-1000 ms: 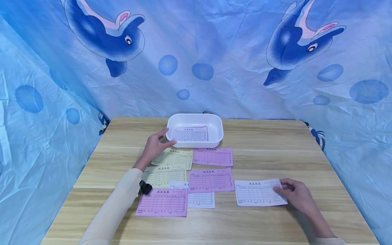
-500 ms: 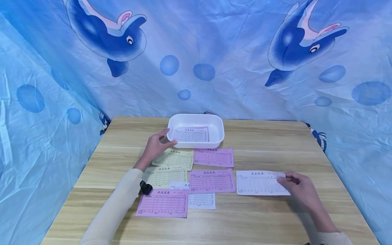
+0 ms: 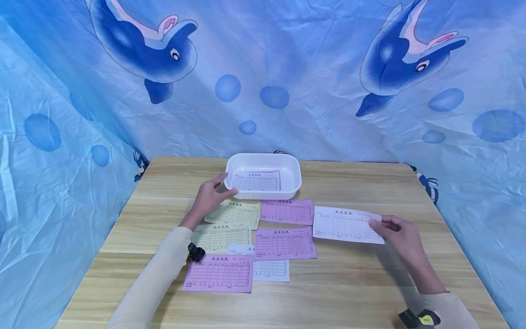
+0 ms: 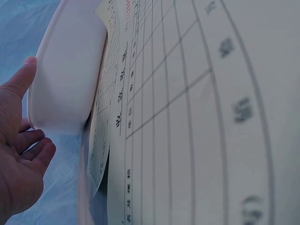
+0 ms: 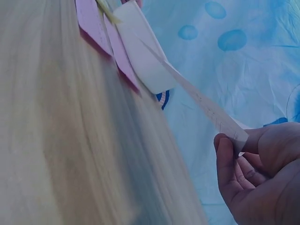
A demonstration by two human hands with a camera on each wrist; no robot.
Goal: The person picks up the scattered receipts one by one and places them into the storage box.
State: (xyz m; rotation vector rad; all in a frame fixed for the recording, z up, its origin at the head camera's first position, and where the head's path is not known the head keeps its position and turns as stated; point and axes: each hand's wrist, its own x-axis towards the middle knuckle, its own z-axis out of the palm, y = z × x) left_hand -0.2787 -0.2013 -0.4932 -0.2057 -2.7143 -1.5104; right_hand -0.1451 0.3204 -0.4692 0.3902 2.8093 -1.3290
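Head view: white slip (image 3: 347, 224) up off the wooden surface (image 3: 328, 304), just right of two pink slips (image 3: 285, 243)
Right hand (image 3: 400, 235): pinching that slip by its right end
Left hand (image 3: 207, 197): got a grip on the corner of the white tub (image 3: 291, 179)
Tub: whitish receipt (image 3: 255, 182) lying inside, couple green slips (image 3: 222, 238) right in front

At four o'clock, the right grip (image 5: 272, 183) pinches one end of a white slip (image 5: 201, 101), which shows nearly edge-on and slants up toward eleven o'clock, raised off the surface (image 5: 70, 140). The slip's far tip crosses in front of a white tray (image 5: 146, 65) near twelve o'clock. Pink slips (image 5: 93, 28) lie beside the tray at eleven o'clock, yellow paper (image 5: 109, 12) among them. Blue cloth (image 5: 262, 65) with round spots spreads at one o'clock.
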